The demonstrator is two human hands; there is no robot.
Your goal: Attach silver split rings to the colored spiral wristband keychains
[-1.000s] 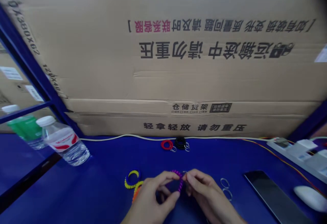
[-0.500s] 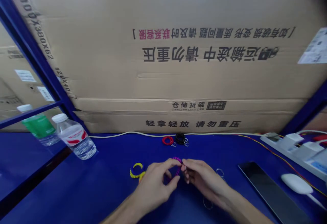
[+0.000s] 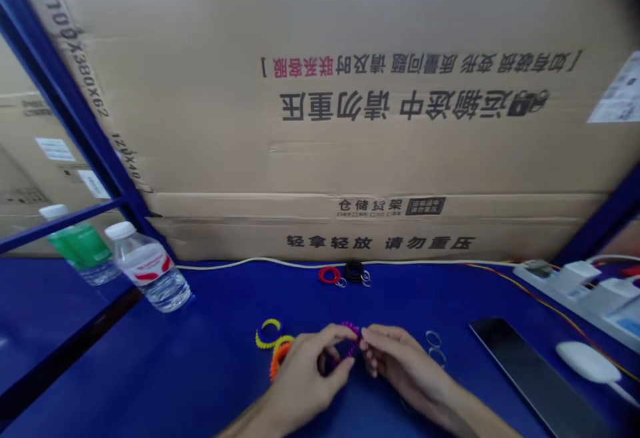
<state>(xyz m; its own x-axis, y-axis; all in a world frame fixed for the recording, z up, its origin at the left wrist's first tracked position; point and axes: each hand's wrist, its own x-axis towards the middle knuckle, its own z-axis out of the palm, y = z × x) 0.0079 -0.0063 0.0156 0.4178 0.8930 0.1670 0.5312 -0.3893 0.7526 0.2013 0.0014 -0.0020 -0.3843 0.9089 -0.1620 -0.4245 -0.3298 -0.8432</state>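
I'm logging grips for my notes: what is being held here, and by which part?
A purple spiral coil is held by both hands: the left hand pinches its left side, the right hand its right side. Fingers hide the rest.

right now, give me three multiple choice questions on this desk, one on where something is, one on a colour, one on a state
1. Where do the loose metal split rings lie?
A. To the right of the right hand
B. On top of the power strip
C. Inside the cardboard box

2. What colour is the spiral coil between the fingers of the left hand and the right hand?
A. Green
B. Purple
C. White

3. What state is the clear water bottle in?
A. Open, with no cap
B. Crushed flat
C. Closed with a cap

1: A, the rings lie on the blue desk just beyond the right hand.
2: B, purple loops show between the fingers.
3: C, a white cap sits on its neck.
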